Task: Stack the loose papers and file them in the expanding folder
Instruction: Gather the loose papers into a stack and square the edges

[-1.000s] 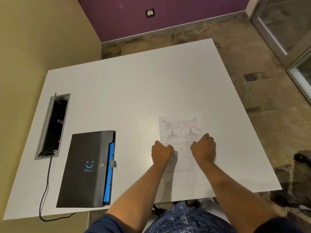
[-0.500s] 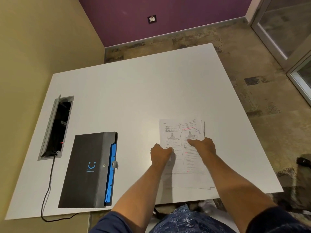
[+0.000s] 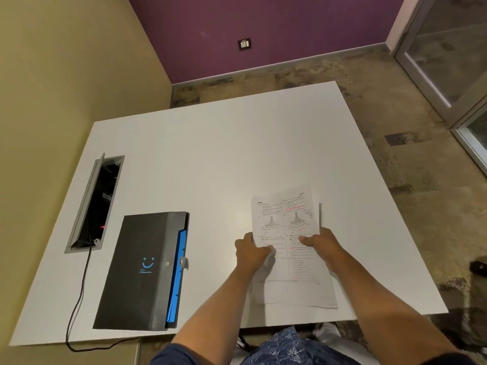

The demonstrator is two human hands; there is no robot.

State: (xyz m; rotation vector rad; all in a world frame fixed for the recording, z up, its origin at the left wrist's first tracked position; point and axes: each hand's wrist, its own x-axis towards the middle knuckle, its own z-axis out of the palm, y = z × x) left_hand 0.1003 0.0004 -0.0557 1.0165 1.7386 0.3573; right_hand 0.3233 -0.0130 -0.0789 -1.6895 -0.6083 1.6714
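A stack of printed papers (image 3: 286, 219) with diagrams and red marks is on the near right part of the white table (image 3: 210, 164), its far end lifted. My left hand (image 3: 251, 252) grips the stack's left edge and my right hand (image 3: 320, 242) grips its right edge, thumb on top. The black expanding folder (image 3: 142, 270) with a blue smiley lies closed to the left, blue dividers showing along its right side, apart from both hands.
An open cable box (image 3: 96, 204) is set into the table at the far left, with a black cable (image 3: 79, 293) running off the near edge. A yellow wall is on the left and a glass door (image 3: 448, 56) at the far right.
Both hands went from pressing flat on the papers to gripping the stack's side edges, and the stack's far end has risen off the table. The folder has not moved.
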